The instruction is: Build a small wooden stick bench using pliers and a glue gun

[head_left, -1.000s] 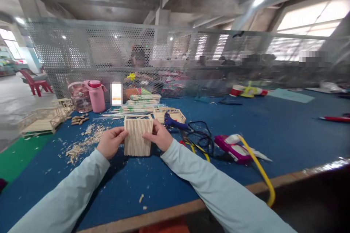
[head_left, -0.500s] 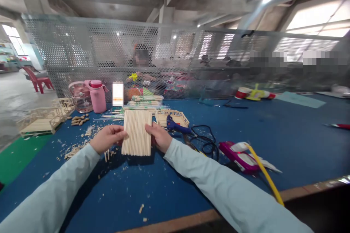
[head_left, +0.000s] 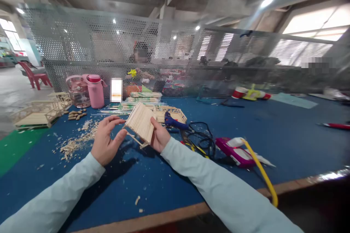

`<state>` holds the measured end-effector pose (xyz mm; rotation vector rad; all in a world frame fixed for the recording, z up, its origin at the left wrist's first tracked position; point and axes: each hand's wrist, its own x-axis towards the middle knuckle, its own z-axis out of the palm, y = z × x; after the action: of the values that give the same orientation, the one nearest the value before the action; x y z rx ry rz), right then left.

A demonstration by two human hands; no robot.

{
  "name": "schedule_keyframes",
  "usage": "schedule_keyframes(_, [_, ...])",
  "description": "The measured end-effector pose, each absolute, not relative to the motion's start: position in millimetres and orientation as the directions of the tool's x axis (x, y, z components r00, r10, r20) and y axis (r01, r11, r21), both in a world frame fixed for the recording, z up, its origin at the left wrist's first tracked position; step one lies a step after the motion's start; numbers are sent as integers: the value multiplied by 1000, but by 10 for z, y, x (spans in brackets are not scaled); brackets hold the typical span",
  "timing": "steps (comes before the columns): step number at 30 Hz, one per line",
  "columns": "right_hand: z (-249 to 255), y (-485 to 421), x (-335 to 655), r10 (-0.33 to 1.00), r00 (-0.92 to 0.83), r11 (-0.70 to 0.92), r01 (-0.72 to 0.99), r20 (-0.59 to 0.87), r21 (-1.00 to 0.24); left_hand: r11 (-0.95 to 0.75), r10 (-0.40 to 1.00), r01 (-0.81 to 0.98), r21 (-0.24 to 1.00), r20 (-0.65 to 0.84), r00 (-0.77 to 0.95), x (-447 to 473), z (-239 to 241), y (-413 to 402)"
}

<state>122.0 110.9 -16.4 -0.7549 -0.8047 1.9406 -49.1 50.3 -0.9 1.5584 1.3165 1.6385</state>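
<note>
A panel of pale wooden sticks [head_left: 140, 123] laid side by side is tilted in the air above the blue table. My right hand [head_left: 160, 134] grips its right edge, thumb on top and fingers beneath. Thin stick legs or a frame show under the panel's near side. At the panel's left, my left hand [head_left: 109, 140] is open, fingers apart, its tips close to the corner; whether they touch it I cannot tell. Behind the panel lies a stick-built piece with a low railing [head_left: 175, 114], and a blue glue gun [head_left: 175, 121] rests against it.
Bundled sticks in wrappers [head_left: 143, 98] lie at the back, beside a pink bottle [head_left: 95, 93]. Wood scraps [head_left: 72, 145] and peanuts [head_left: 77, 114] are on the left, near stick models [head_left: 37, 114]. A magenta tool [head_left: 235, 151] with a yellow strap and a black cord [head_left: 205, 140] lie right.
The panel has gone from facing me upright to tilted and turned, showing its underside frame. My left hand has let go and opened; my right hand still holds on.
</note>
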Motion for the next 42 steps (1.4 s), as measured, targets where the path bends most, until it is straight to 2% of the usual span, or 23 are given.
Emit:
schedule_keyframes(4, [-224,1043,1160,889,-431,-354,-432,-155,-830,-277,947,141,950,295,-127,-426,-11,490])
schedule_keyframes(8, [-244,942,1174,811,-579,-218,-166,-84,-962,-67,995,-79,995,60,-82,-452,-46,550])
schedule_keyframes(10, [-215,863,1201,731,-681,-28,19,-33,-999,-6,996,-210,978,-14,-91,-512,-22,605])
schedule_keyframes(12, [-150,753,1229,673,-737,249,156,55,-956,16,991,-322,947,-57,-119,-601,29,661])
schedule_keyframes(14, [-53,642,1269,618,-763,487,185,188,-854,15,984,-410,912,-87,-158,-708,87,708])
schedule_keyframes(15, [7,603,1302,592,-763,556,155,259,-816,10,979,-445,896,-99,-177,-765,112,727])
schedule_keyframes(17, [140,591,1405,636,-653,596,79,410,-799,-10,970,-499,867,-114,-216,-877,152,758])
schedule_keyframes(19, [274,683,1557,765,-293,604,18,573,-797,-38,961,-536,843,-116,-252,-977,183,780])
schedule_keyframes(21, [375,842,1724,769,59,637,5,636,-771,-72,954,-563,823,-108,-280,-1047,214,788])
schedule_keyframes(22, [402,925,1797,771,139,628,-4,622,-778,-84,953,-574,814,-102,-284,-1065,231,784])
schedule_keyframes(23, [409,998,1854,800,77,592,57,595,-804,-90,955,-584,807,-96,-280,-1071,248,774])
schedule_keyframes(24, [398,1055,1890,837,-51,546,157,545,-823,-89,960,-591,802,-89,-265,-1064,265,757])
schedule_keyframes(26, [333,1107,1898,869,-342,469,339,357,-816,-62,974,-596,800,-82,-211,-1019,289,710])
schedule_keyframes(28, [252,1087,1847,840,-517,456,507,165,-731,-17,986,-588,808,-86,-146,-956,294,658])
schedule_keyframes(29, [220,1060,1815,834,-544,466,595,99,-655,6,988,-582,813,-93,-120,-928,290,636])
schedule_keyframes(31, [183,998,1767,855,-519,467,772,-2,-431,43,991,-571,820,-108,-81,-890,272,607])
schedule_keyframes(33, [168,950,1754,902,-432,415,879,-22,-236,68,991,-562,824,-119,-55,-880,254,598])
schedule_keyframes(37, [108,917,1760,940,-333,329,942,-72,-59,93,991,-549,830,-132,-33,-899,236,605])
schedule_keyframes(42, [26,912,1693,945,-315,320,946,-86,46,119,991,-519,846,-130,16,-906,225,601])
